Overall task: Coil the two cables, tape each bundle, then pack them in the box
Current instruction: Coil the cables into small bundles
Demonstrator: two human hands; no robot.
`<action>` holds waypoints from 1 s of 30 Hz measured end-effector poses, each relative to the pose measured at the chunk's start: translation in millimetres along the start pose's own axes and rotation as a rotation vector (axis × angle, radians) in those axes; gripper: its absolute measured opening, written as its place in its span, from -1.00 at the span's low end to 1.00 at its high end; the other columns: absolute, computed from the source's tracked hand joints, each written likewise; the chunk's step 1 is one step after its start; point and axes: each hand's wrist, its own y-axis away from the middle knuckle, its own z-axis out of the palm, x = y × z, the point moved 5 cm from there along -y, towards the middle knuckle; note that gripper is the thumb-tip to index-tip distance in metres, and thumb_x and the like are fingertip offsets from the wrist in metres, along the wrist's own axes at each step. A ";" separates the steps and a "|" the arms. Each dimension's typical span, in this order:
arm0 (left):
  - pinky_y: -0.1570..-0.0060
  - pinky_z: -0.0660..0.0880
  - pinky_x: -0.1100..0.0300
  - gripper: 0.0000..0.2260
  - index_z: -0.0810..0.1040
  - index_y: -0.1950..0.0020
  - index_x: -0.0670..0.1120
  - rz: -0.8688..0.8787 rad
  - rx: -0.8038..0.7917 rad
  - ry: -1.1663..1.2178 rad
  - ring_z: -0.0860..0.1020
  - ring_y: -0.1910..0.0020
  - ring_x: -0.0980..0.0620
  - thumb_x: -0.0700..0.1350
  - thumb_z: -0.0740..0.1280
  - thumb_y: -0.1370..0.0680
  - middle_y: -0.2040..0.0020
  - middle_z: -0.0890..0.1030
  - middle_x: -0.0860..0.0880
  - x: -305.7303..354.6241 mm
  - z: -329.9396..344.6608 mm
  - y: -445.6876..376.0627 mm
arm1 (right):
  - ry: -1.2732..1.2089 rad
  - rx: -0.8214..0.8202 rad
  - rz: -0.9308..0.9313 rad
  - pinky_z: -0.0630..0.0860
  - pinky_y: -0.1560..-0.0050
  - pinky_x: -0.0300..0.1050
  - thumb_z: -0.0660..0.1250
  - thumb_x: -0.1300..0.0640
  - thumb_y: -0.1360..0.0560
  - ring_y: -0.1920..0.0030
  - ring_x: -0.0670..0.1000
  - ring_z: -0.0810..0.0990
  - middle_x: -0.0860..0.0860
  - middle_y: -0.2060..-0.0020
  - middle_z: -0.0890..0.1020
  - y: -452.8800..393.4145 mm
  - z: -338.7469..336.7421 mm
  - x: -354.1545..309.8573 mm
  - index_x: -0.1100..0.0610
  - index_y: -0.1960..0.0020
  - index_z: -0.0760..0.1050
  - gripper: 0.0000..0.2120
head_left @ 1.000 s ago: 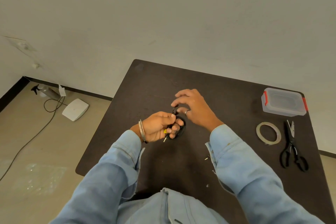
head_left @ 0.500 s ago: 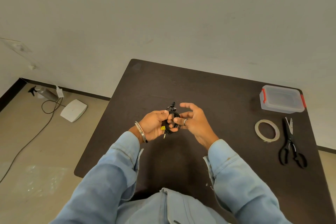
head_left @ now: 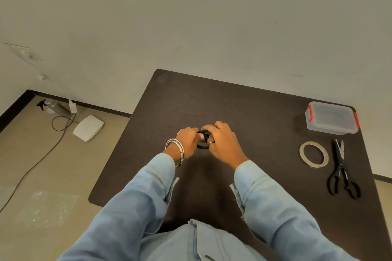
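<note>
Between the hands, a small black cable coil (head_left: 203,140), thin and glossy; left hand (head_left: 188,141) and right hand (head_left: 222,141) both grip it, fingers hiding most loops above the dark matte surface (head_left: 265,116).

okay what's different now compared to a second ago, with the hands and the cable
The right hand, open above the coiled cable a second ago, has closed onto it. The left hand keeps its grip and has turned knuckles up. The box, tape roll and scissors lie as before.
</note>
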 end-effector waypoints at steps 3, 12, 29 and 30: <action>0.06 0.32 0.07 -0.74 0.47 -0.07 -0.26 0.035 0.084 -0.057 0.46 0.02 -0.22 -0.10 0.11 -0.63 -0.02 0.48 -0.25 1.6 -0.3 2.3 | -0.231 0.027 0.047 0.40 0.03 -0.12 0.24 0.34 -0.44 0.00 0.07 0.43 0.10 0.04 0.44 -2.5 1.0 6.5 0.18 -0.07 0.54 -0.75; 0.12 0.38 0.46 -0.89 0.64 0.02 -0.15 0.136 0.352 0.374 0.49 0.20 0.11 -0.23 0.37 -0.48 0.14 0.61 -0.06 -9.7 -7.5 7.1 | -1.085 -0.091 0.406 0.61 0.26 -0.10 0.18 0.46 -0.51 0.15 0.11 0.65 0.18 0.18 0.64 3.5 9.1 14.8 0.23 0.06 0.54 -0.77; 0.16 0.64 0.02 -0.87 0.65 0.05 -0.17 -0.335 0.328 1.069 0.65 0.15 -0.12 -0.34 0.38 -0.46 0.17 0.67 -0.17 -19.6 13.8 11.3 | -1.113 0.134 0.401 0.60 0.04 -0.03 0.31 0.37 -0.50 0.04 0.10 0.66 0.14 0.09 0.67 4.6 18.5 19.1 0.08 0.02 0.55 -0.79; 0.19 0.64 0.05 -0.87 0.64 0.02 -0.21 -0.336 0.304 1.170 0.65 0.17 -0.12 -0.35 0.36 -0.48 0.18 0.66 -0.16 -17.5 15.4 11.0 | -1.167 0.129 0.426 0.61 0.00 0.04 0.29 0.36 -0.51 0.02 0.13 0.65 0.16 0.06 0.66 5.5 19.5 19.6 0.11 -0.01 0.55 -0.81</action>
